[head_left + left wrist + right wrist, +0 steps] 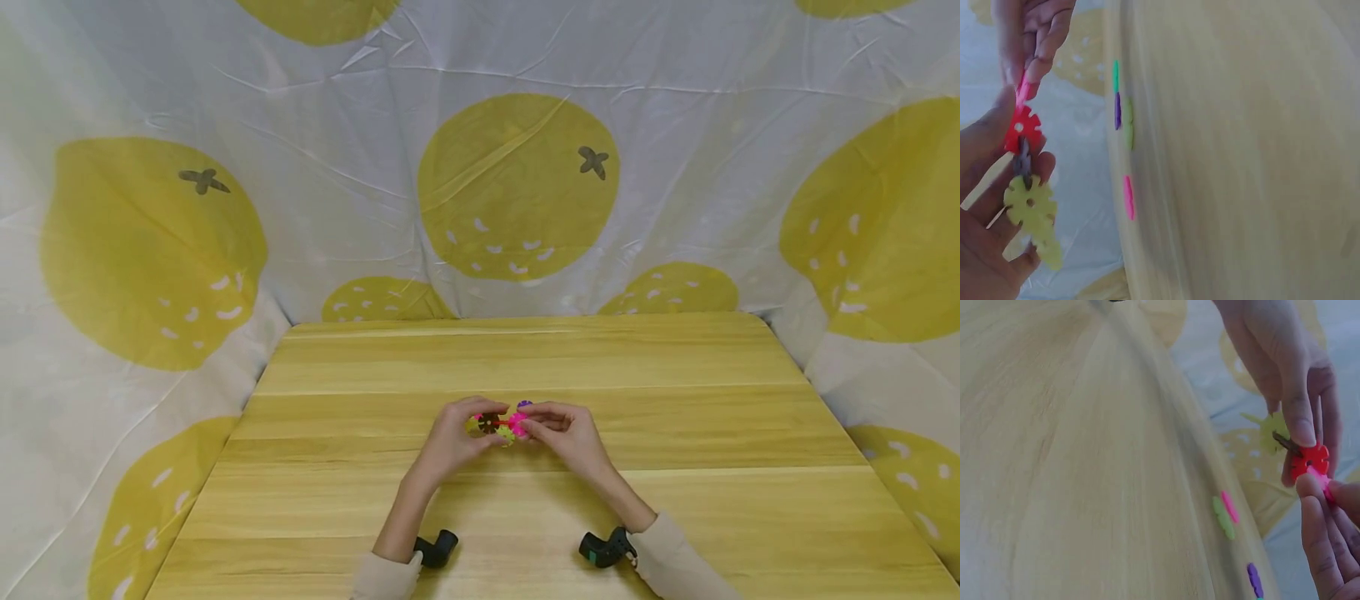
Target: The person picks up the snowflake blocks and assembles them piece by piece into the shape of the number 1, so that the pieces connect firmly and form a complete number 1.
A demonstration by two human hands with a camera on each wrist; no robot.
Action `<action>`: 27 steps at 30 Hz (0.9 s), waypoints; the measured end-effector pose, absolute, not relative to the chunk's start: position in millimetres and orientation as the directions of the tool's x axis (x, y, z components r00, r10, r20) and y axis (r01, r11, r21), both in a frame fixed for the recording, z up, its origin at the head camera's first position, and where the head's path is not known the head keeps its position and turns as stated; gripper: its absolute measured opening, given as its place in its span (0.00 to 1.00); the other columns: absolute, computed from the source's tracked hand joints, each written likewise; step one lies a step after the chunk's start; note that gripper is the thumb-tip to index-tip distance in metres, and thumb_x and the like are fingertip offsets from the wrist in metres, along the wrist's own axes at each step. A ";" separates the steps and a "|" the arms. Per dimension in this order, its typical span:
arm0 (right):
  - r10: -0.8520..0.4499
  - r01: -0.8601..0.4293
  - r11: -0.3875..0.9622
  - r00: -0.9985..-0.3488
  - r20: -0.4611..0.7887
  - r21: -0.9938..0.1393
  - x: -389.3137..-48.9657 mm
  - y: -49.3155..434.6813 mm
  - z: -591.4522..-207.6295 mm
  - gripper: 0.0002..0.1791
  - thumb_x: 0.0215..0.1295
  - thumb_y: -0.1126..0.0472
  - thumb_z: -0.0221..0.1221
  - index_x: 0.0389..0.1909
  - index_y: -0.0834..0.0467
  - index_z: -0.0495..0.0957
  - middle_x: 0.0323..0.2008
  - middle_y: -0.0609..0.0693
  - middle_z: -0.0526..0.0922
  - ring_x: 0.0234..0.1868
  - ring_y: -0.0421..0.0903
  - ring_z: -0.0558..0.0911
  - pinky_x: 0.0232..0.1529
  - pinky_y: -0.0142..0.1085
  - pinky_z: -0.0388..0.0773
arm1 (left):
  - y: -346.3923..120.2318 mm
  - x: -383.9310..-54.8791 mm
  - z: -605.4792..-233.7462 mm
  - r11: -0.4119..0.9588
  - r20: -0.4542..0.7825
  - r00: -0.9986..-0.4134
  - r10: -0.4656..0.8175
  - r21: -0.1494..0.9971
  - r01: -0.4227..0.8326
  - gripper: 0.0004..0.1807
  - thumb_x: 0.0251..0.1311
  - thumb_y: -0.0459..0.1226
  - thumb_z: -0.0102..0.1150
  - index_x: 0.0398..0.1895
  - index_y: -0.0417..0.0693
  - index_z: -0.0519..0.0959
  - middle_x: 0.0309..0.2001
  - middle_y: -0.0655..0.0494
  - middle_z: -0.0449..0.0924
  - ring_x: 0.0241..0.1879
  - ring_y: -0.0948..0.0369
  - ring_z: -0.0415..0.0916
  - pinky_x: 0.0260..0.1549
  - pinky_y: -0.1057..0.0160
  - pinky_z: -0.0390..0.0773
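A white cloth backdrop (360, 167) printed with large yellow lemons surrounds a pale wooden table (337, 483) with rounded far corners. From the table's left side reaches a beige sleeve (386, 575), then a black curved device (437, 550) beside the left wrist. The left hand (457, 433) is above the surface, about midway between the left and right edges and in from the far edge. Its thumb and fingers bend around a small chain of notched, flower-shaped plastic discs, pinching it near the red disc.

Within the chain, from the left, come a yellow notched disc (1030, 201) with another yellow piece beside it, a dark brown disc (489, 422), a red disc (1310, 461) with a small central hole, and a bright pink disc (517, 423). The pink disc touches the red one; whether it is slotted in cannot be told.

Beneath the hands, loose discs lie flat on the surface, left to right: a pink one (1129, 197), a yellow-green one (1128, 125), a purple one (1117, 111) and a green one (1116, 76), the last two close together.

The right hand (567, 429) pinches the chain's pink disc between thumb and fingertips. Farther right are a second black device (606, 547) and the other beige sleeve (675, 550).
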State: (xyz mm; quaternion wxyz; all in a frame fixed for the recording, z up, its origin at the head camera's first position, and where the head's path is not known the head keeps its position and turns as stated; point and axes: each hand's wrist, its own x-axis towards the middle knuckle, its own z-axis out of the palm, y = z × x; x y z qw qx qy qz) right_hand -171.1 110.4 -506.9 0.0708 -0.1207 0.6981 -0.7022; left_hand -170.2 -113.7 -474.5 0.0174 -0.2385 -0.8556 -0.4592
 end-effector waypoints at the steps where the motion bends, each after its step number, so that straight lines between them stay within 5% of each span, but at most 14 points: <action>1: -0.261 -0.057 -0.019 -0.964 0.060 -0.998 -171.3 109.7 -507.0 0.15 0.68 0.68 0.66 0.53 0.70 0.84 0.44 0.69 0.88 0.35 0.43 0.91 0.43 0.46 0.88 | -111.9 -170.1 -474.8 0.472 0.272 -0.878 0.395 0.760 0.447 0.23 0.51 0.30 0.79 0.53 0.42 0.87 0.50 0.48 0.89 0.49 0.54 0.86 0.54 0.53 0.84; 6: -0.242 0.005 -0.049 -0.970 0.007 -0.999 -171.3 107.5 -506.1 0.17 0.68 0.67 0.66 0.54 0.72 0.82 0.44 0.68 0.89 0.29 0.44 0.90 0.39 0.47 0.89 | -104.7 -170.7 -478.9 0.512 0.364 -0.851 0.379 0.683 0.521 0.23 0.49 0.32 0.80 0.51 0.43 0.88 0.44 0.51 0.90 0.42 0.58 0.86 0.43 0.64 0.85; 13: -0.232 0.087 -0.060 -0.970 -0.071 -0.994 -170.5 105.8 -503.9 0.18 0.68 0.65 0.67 0.55 0.72 0.82 0.44 0.66 0.89 0.24 0.41 0.87 0.32 0.37 0.87 | -103.1 -170.0 -481.2 0.473 0.358 -0.859 0.367 0.723 0.503 0.21 0.50 0.31 0.79 0.50 0.44 0.89 0.40 0.52 0.90 0.38 0.59 0.84 0.38 0.67 0.84; 21: -0.241 0.110 -0.030 -0.965 -0.100 -0.993 -175.4 116.1 -504.4 0.19 0.69 0.61 0.67 0.55 0.69 0.82 0.40 0.51 0.92 0.27 0.43 0.87 0.35 0.37 0.87 | -106.1 -170.2 -481.4 0.467 0.303 -0.886 0.352 0.763 0.447 0.17 0.54 0.33 0.77 0.48 0.43 0.89 0.39 0.52 0.90 0.36 0.62 0.84 0.36 0.69 0.84; 27: -0.151 0.090 0.094 -0.983 -0.104 -0.991 -187.9 141.7 -502.7 0.19 0.68 0.61 0.68 0.55 0.69 0.83 0.44 0.58 0.91 0.32 0.46 0.87 0.35 0.35 0.85 | -112.4 -170.5 -481.1 0.463 0.206 -0.929 0.308 0.821 0.336 0.15 0.55 0.33 0.77 0.48 0.46 0.90 0.41 0.54 0.90 0.35 0.65 0.82 0.35 0.71 0.82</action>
